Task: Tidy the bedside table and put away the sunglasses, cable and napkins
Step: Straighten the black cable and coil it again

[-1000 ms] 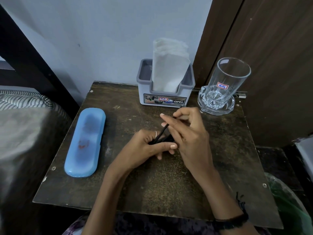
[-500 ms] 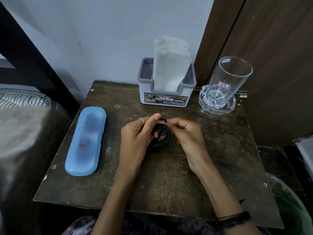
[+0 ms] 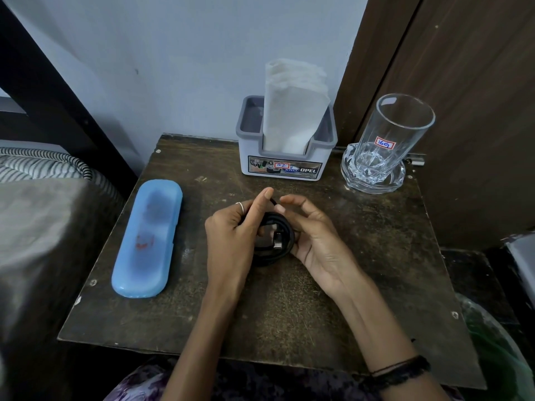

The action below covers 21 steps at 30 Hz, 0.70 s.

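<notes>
A black cable [image 3: 278,241] lies wound into a coil at the middle of the dark wooden bedside table [image 3: 362,270], its plug end showing inside the loop. My left hand [image 3: 231,235] grips the coil's left side, thumb over the top. My right hand [image 3: 315,241] cups the coil's right side with curled fingers, palm turned up. A closed light-blue glasses case [image 3: 147,238] rests along the table's left edge. White napkins [image 3: 292,111] stand upright in a grey holder [image 3: 252,146] at the back of the table.
An empty drinking glass [image 3: 388,137] stands in a clear glass dish [image 3: 373,180] at the back right corner. A bed with striped bedding [image 3: 43,166] lies to the left. A brown wooden door [image 3: 463,82] rises behind on the right.
The cable went from being wound between both hands to a finished coil. My right hand has opened outward to the coil's right side, and the plug end now shows.
</notes>
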Each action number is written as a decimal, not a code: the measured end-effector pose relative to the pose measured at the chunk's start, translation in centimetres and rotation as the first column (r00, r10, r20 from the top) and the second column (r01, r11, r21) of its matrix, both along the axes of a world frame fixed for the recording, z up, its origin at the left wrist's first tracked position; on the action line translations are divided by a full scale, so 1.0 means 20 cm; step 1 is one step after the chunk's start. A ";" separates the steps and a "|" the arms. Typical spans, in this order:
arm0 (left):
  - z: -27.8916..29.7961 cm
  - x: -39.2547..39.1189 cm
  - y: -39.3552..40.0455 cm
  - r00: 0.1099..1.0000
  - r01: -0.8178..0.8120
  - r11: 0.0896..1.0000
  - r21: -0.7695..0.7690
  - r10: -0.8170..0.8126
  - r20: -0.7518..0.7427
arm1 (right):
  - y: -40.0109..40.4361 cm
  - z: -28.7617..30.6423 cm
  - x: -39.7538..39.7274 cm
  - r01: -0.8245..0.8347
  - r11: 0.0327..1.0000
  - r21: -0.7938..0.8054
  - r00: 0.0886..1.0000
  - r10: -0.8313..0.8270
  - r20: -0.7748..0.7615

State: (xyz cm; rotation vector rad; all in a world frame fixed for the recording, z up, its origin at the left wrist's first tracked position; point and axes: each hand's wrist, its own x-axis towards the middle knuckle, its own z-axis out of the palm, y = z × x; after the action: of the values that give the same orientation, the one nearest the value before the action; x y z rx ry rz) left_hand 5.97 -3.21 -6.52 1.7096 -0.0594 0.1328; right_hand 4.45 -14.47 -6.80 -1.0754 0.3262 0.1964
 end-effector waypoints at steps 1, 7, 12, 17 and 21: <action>-0.01 0.00 0.00 1.000 -0.029 1.000 0.008 0.029 -0.002 | 0.00 -0.01 0.00 -0.007 1.000 0.013 1.000 0.007 0.003; -0.03 0.03 0.02 0.977 -0.212 0.968 0.131 0.215 -0.009 | 0.02 -0.01 -0.01 -0.137 0.979 0.150 0.989 0.127 0.074; -0.04 0.05 0.07 0.957 -0.282 0.935 0.215 0.289 0.001 | 0.06 -0.02 -0.03 -0.271 0.961 0.054 0.943 0.253 0.218; -0.04 0.05 0.05 0.962 -0.268 0.930 0.250 0.274 0.013 | 0.12 -0.02 -0.03 -0.052 0.969 -0.242 0.946 0.125 0.298; -0.06 0.06 0.05 0.951 -0.290 0.929 0.232 0.306 -0.036 | 0.12 -0.03 -0.03 0.085 0.954 -0.289 0.925 0.033 0.379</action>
State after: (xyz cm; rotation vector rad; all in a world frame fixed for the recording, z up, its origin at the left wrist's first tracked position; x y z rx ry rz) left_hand 7.13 -2.15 -7.79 1.9408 0.2501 0.2997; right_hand 3.82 -12.14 -7.41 -1.3814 0.0170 -0.0933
